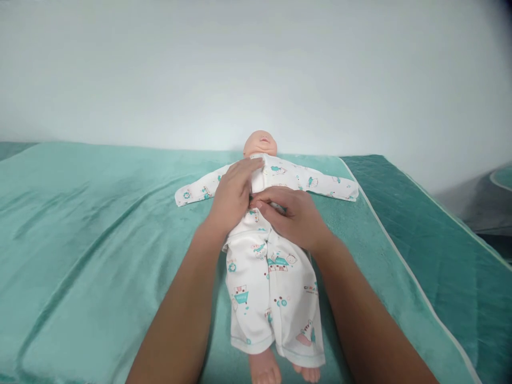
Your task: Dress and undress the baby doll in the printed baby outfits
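A doll [260, 143] lies on its back on a light green blanket [100, 250], its head toward the pale wall [256, 69] and its bare feet [264, 367] toward the person. It wears a white printed shirt [330, 185], the sleeves stretched out to both sides, and matching white trousers [276, 272], the legs slightly apart.

The person's left hand [237, 188] lies over the doll's chest and side, its fingers straight and close together, the tips near the middle of the shirt just below the neck. It appears to rest there without gripping anything. The right hand [291, 214] is bent over the doll's waist, fingers partly curled and the thumb just below them, its fingertips next to the left hand. Whether they pinch any cloth cannot be told.

To the right, a darker green cover [444, 250] shows beyond the blanket's pale edging.
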